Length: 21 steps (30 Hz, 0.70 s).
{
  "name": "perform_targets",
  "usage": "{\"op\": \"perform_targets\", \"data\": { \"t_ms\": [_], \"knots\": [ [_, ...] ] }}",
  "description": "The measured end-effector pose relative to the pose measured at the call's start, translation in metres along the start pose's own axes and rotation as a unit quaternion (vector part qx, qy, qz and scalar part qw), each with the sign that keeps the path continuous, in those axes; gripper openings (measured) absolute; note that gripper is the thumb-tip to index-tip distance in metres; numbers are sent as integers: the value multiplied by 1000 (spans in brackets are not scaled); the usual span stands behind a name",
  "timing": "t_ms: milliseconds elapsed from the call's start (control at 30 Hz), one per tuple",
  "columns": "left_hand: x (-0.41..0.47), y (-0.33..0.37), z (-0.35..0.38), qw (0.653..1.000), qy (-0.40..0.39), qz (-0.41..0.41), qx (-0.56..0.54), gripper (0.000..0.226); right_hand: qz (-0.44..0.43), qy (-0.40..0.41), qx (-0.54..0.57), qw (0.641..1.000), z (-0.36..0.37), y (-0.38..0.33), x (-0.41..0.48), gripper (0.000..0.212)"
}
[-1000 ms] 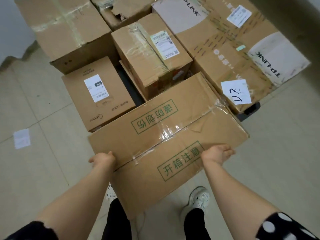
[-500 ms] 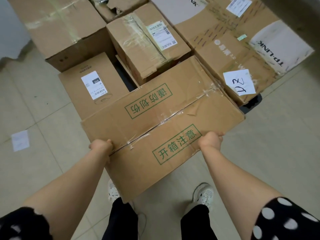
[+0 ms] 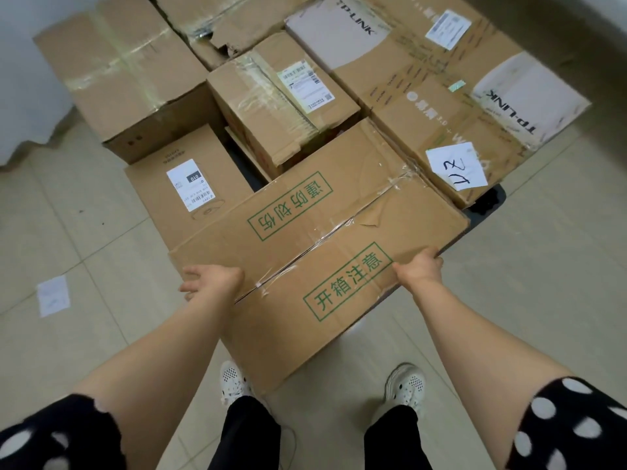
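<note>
A big cardboard box (image 3: 305,239) with green printed characters and clear tape along its seam lies tilted in front of me, with my shoes under its near corner. My left hand (image 3: 212,283) lies on the box's left edge, its fingers stretched out past the edge and slightly blurred. My right hand (image 3: 420,269) grips the box's right edge, with the fingers curled down out of sight under it.
Several other cardboard boxes are packed behind it: a small labelled box (image 3: 190,184), a taped box (image 3: 281,103), a large box (image 3: 118,72) at the back left, and TP-LINK boxes (image 3: 441,89) with a handwritten note (image 3: 456,167). A paper slip (image 3: 52,295) lies on the tiled floor at left.
The box has been raised and pushed toward the stack, now overlapping the small labelled box. My left hand's fingers have uncurled from the left edge. My right hand closed on the right edge.
</note>
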State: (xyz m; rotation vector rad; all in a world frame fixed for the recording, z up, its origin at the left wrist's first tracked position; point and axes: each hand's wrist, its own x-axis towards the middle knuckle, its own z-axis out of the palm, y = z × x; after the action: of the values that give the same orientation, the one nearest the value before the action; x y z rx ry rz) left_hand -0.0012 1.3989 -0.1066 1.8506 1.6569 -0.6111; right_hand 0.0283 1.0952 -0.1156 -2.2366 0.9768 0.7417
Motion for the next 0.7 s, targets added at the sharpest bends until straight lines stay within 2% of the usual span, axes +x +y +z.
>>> {"op": "perform_targets", "data": {
  "t_ms": [167,300,500,700],
  "knots": [
    [-82,47,-9,971,-46,223,66,95,-56,37,26,997,-57,8,-34,75],
    [-185,83,-10,910,-77,375,156,93,-95,54,27,994,-132,24,-62,84],
    [-354,120,18,831,-91,508,207,91,-146,131,-18,980,-283,74,-83,79],
    [-537,131,75,739,-74,601,296,89,-146,205,-32,967,-442,169,-104,76]
  ]
}}
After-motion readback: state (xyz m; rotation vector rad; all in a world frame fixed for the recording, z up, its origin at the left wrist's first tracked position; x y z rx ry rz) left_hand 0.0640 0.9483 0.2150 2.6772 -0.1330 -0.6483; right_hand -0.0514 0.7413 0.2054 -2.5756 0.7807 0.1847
